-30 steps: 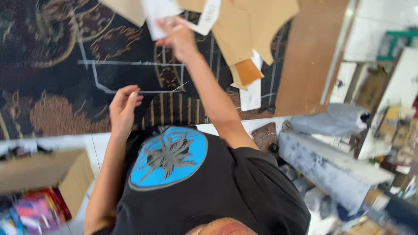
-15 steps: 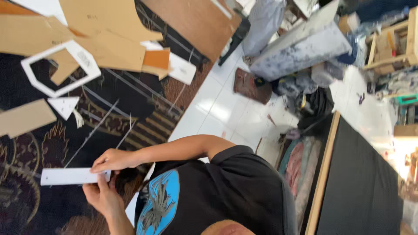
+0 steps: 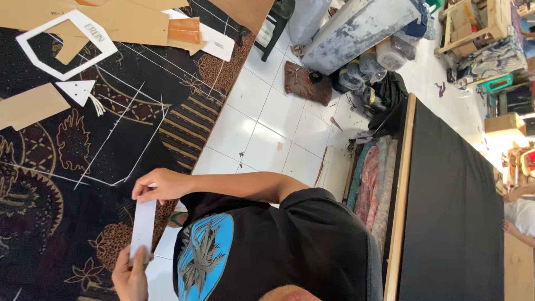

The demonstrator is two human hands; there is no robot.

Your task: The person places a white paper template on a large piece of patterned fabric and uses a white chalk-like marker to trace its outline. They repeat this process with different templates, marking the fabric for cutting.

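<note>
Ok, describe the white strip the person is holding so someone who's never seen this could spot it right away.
Start at the dark patterned fabric with white chalk lines that fills the left side. At its lower right edge, by the person's black shirt, a narrow white strip is held at its two ends by the right hand and the left hand. Unlike the white hexagonal frame and small white triangle higher up, it is a plain long rectangle.

Ahead of the right hand (image 3: 161, 185) the dark fabric (image 3: 83, 167) lies bare and open up to the chalk lines (image 3: 120, 142). Farther beyond it, the white frame (image 3: 68, 44), white triangle (image 3: 78, 91) and cardboard pieces (image 3: 33, 106) crowd the way. Between the right hand and the left hand (image 3: 131, 276) the white strip (image 3: 143, 228) spans the gap
</note>
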